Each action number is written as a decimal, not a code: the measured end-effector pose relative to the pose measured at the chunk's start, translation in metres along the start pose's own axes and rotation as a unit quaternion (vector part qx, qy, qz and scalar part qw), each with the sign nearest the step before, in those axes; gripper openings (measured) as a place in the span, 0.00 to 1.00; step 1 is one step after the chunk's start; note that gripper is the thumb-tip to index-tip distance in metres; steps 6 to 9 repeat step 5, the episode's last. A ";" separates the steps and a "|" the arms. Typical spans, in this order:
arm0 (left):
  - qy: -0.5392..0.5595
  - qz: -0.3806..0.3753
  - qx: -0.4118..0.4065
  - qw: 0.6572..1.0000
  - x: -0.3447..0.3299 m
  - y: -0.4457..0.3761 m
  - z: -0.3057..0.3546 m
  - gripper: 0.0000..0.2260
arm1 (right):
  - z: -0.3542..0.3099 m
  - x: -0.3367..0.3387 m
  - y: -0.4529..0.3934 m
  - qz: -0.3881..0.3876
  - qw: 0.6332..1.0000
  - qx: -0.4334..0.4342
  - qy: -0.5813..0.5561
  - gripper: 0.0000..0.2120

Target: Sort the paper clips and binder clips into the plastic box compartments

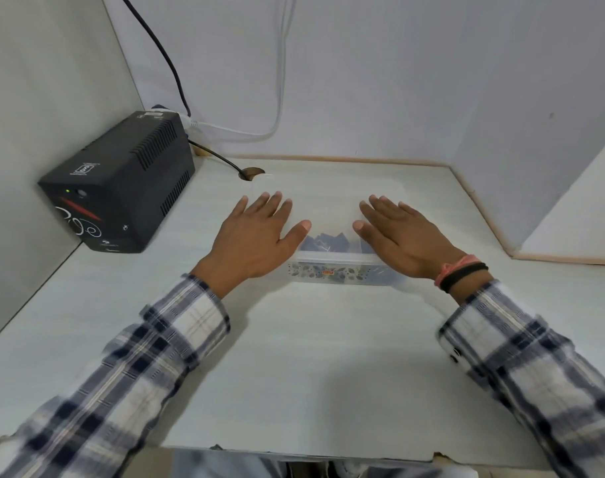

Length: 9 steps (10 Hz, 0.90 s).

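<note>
A clear plastic box (339,270) with a patterned front band sits mid-table. Dark binder clips (325,241) show inside it between my thumbs; no paper clips can be made out. My left hand (256,236) hovers flat over the box's left end, fingers spread, palm down, holding nothing. My right hand (404,236) is spread the same way over the right end, with pink and black bands on its wrist. Both hands hide much of the box's top, so its compartments cannot be seen.
A black power unit (121,184) with a green light stands at the back left. Black and white cables (176,81) run up the wall, and one enters a cable hole (251,173) in the white table (311,357). White partition walls close in the left, back and right.
</note>
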<state>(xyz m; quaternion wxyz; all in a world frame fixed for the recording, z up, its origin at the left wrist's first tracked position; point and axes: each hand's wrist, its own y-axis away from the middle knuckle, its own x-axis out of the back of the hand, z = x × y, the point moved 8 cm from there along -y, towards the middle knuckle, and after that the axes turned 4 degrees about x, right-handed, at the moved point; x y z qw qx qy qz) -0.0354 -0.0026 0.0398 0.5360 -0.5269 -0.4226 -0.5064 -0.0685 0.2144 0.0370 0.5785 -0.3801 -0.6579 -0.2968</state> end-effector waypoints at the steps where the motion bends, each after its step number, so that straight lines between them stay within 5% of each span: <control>1: 0.010 0.006 0.002 1.000 0.001 0.001 -0.001 0.36 | -0.001 0.002 0.002 0.002 1.000 -0.004 -0.006 0.34; 4: 0.191 0.041 0.008 0.981 0.028 0.012 0.002 0.33 | -0.016 0.037 0.018 0.108 0.987 0.025 -0.114 0.26; 5: 0.321 0.078 0.020 0.944 0.056 0.015 0.003 0.26 | -0.018 0.060 0.021 0.174 0.973 0.036 -0.148 0.25; 9: 0.321 0.078 0.020 0.944 0.056 0.015 0.003 0.26 | -0.018 0.060 0.021 0.174 0.973 0.036 -0.148 0.25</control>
